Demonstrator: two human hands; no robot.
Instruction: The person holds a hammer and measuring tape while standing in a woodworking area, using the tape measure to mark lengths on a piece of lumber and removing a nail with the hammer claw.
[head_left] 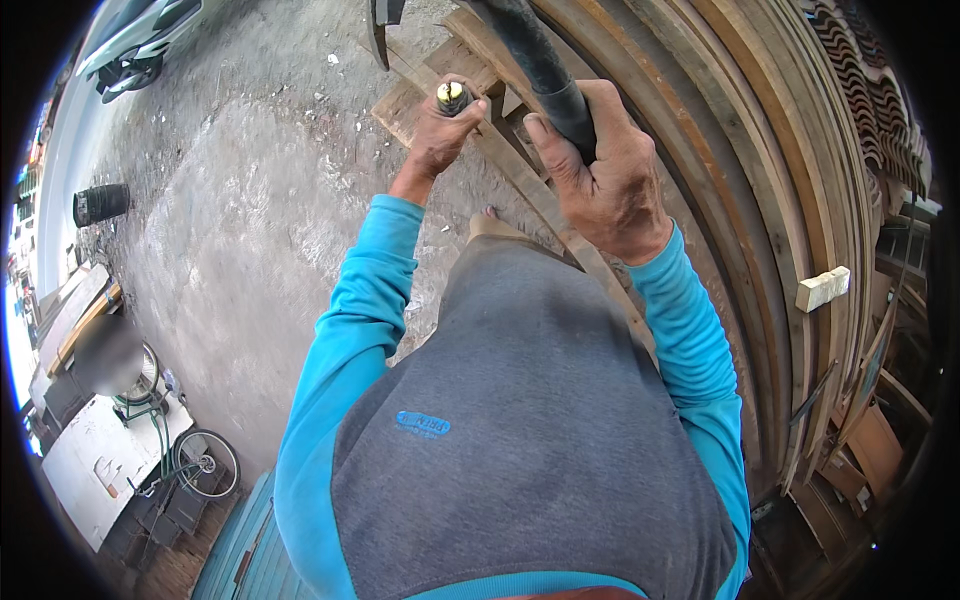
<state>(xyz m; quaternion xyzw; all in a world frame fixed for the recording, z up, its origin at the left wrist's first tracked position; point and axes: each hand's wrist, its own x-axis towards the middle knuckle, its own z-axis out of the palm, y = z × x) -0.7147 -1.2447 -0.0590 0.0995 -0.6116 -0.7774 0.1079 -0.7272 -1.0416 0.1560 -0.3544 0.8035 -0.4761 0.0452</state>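
A short tool handle (pixel 453 92) with a pale yellow, round top stands nearly end-on to the viewer, its long axis appearing to drop away toward the wood beneath. The left hand (pixel 437 130) is closed around it, thumb along the side, above the corner of a short board (pixel 394 108); whether the tool's hidden lower end touches wood cannot be told.

To the right, and nearer the body, the right hand (pixel 620 190) is wrapped firmly around the butt of a thick black hammer handle (pixel 530 65). The shaft slants up and leftward out of the frame's top edge, while a dark metal head (pixel 381 35), apparently its own, shows beyond and to the left of the yellow top. The two hands are apart.

A narrow plank (pixel 522 175) runs diagonally between them, toward the worker's legs. Along the right side, long boards (pixel 745 150) lie side by side, with a pale block (pixel 823 290) near their outer edge. Rough grey ground (pixel 250 200) spreads to the left.
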